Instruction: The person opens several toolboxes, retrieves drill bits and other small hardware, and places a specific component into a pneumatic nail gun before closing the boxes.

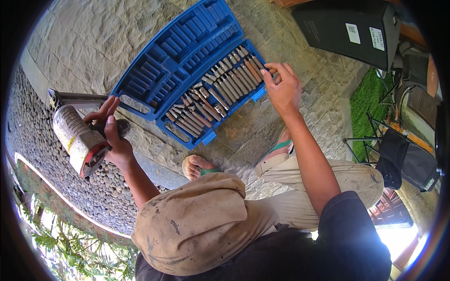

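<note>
Here, I see the left hand (117, 144) clasping a white-and-red cylindrical tool (77, 136), probably heavy, best held by its dark grip (123, 128). The right hand (285, 89) curls at the right edge of 1 open blue socket case (161, 51) on stone paving (89, 51); I can't tell if it pinches anything.

passable over stone paving (326, 86) between the open blue case (187, 72) and the black box (347, 35), but blocked left of the case by the white-and-red tool (77, 136) in the left hand (117, 143).
</note>
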Available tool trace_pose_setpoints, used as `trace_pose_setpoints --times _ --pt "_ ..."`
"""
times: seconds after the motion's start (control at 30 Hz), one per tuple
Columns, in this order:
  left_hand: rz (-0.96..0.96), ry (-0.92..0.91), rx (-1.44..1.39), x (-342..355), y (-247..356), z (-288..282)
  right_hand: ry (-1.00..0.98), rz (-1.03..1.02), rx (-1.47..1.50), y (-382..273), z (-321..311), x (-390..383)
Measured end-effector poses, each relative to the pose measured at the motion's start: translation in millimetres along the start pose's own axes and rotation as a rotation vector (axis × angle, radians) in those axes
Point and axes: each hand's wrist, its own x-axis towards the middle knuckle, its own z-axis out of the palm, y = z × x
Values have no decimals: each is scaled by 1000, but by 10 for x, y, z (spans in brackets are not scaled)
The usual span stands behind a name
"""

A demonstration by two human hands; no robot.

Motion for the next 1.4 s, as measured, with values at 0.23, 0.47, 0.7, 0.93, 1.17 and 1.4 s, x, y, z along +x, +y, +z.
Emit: trace_pose_setpoints --times 0.23,0.47,0.7,0.93,1.17,1.4 --pt "-8 -13 -40 13 -34 -26 13 -37 -17 -52 11 -24" --pt "-36 31 -99 -11 -21 39 62 -110 -35 -76 86 -94" --pt "-33 35 -84 7 43 56 82 -172 6 -242 149 -111" --pt "14 37 -67 26 87 70 44 -407 51 -506 321 -150" --pt "24 93 -197 22 62 80 -50 -445 93 -722 395 -330" --pt "-2 80 -233 19 50 -8 -182 -520 111 -882 511 -551"
